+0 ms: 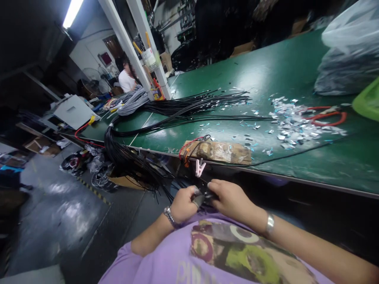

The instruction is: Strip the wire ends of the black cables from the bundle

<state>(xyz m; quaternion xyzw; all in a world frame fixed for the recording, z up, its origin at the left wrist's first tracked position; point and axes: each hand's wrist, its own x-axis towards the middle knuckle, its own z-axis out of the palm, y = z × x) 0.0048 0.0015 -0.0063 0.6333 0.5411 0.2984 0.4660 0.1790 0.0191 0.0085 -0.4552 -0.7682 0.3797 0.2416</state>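
Black cable bundle [119, 152] draped over edge of counter [281, 71]; judged springy, heavy in bulk, not fragile, best gripped at the tied neck, as loose strands may splay. Farther right, 1 dark item [205, 195] is held between 2 hands, left hand [182, 205] and right hand [232, 199], fingers closed, near pink clip [200, 168]; identity blurred, weight and stiffness cannot be told; opposite ends are pinched, suitably.
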